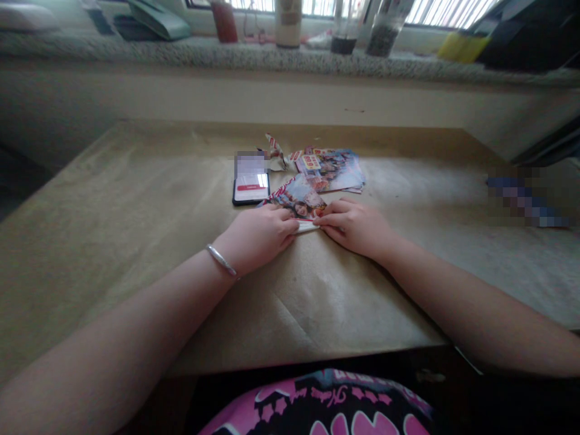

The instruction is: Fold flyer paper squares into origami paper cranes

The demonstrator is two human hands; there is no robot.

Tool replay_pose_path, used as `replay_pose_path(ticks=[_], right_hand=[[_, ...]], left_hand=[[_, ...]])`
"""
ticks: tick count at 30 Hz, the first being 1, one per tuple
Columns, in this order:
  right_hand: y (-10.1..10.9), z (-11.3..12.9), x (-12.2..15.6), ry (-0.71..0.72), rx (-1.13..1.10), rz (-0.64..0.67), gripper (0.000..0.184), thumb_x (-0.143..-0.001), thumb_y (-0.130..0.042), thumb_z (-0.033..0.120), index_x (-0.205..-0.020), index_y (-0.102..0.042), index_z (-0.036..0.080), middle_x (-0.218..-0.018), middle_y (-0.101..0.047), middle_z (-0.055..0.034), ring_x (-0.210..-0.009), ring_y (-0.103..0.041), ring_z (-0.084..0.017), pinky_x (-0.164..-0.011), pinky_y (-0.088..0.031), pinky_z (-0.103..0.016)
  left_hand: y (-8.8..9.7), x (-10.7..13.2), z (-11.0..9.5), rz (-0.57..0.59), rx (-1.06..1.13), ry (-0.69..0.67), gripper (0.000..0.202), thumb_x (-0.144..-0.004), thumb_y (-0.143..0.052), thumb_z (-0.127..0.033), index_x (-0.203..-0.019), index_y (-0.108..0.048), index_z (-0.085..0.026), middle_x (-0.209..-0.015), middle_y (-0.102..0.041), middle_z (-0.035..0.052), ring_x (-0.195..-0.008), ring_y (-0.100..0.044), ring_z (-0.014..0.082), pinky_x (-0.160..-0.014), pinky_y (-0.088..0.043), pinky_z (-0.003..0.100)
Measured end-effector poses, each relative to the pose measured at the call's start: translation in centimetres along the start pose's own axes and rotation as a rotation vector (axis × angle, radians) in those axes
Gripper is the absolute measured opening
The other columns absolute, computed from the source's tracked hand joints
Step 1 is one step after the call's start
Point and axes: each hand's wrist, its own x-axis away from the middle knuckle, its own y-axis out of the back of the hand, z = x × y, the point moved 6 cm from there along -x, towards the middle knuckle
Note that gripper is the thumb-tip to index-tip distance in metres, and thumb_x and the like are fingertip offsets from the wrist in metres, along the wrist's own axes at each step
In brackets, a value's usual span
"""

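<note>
A printed paper sheet (pixel 296 196), folded to a point at its far side, lies on the table in front of me. Its near edge is turned up and shows a white strip. My left hand (pixel 256 235), with a silver bangle at the wrist, has its fingers closed on the left part of that edge. At the right part, the thumb and fingers of my right hand (pixel 353 223) pinch the same edge. Just beyond the left hand lies a phone (pixel 251 187) with its screen lit. The undersides of both hands are hidden.
Behind the sheet lies a stack of printed flyers (pixel 339 169), with a folded paper piece (pixel 276 151) beside it. A blurred bluish object (pixel 528 202) rests at the table's right. Bottles and a red jar (pixel 224 21) stand on the stone windowsill (pixel 203 51).
</note>
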Motion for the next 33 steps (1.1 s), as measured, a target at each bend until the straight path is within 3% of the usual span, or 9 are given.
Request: replay_pose_path(ticks=[5,17,33], right_hand=[[-0.03,-0.2,0.02,0.017,-0.024,0.005,0.026,-0.093,-0.051,0.027,-0.1,-0.076,0.024,-0.099,-0.072,-0.0052,-0.089,-0.062,-0.019,-0.075,-0.045,-0.031],[0.06,-0.27,0.04,0.014,-0.014,0.018,0.024,-0.093,-0.052,0.025,-0.099,-0.075,0.023,-0.098,-0.072,-0.005,-0.089,-0.064,-0.019,-0.075,-0.045,-0.03],[0.32,-0.64,-0.05,0.04,-0.072,0.056,0.022,-0.089,-0.053,0.019,-0.095,-0.074,0.02,-0.095,-0.071,-0.0066,-0.087,-0.063,-0.019,-0.077,-0.046,-0.03]], left_hand=[[-0.15,0.07,0.09,0.01,-0.007,0.013,0.029,-0.096,-0.044,-0.028,-0.102,-0.071,-0.021,-0.097,-0.068,0.0071,-0.088,-0.062,0.0213,-0.073,-0.05,0.032],[-0.9,-0.12,0.05,0.013,0.061,0.001,0.028,-0.096,-0.044,-0.027,-0.107,-0.068,-0.018,-0.101,-0.064,0.0099,-0.095,-0.059,0.0234,-0.086,-0.049,0.037],[-0.98,-0.1,-0.35,-0.026,0.001,-0.039,0.032,-0.097,-0.043,-0.028,-0.12,-0.064,-0.02,-0.105,-0.065,0.0086,-0.093,-0.059,0.0224,-0.078,-0.05,0.033]])
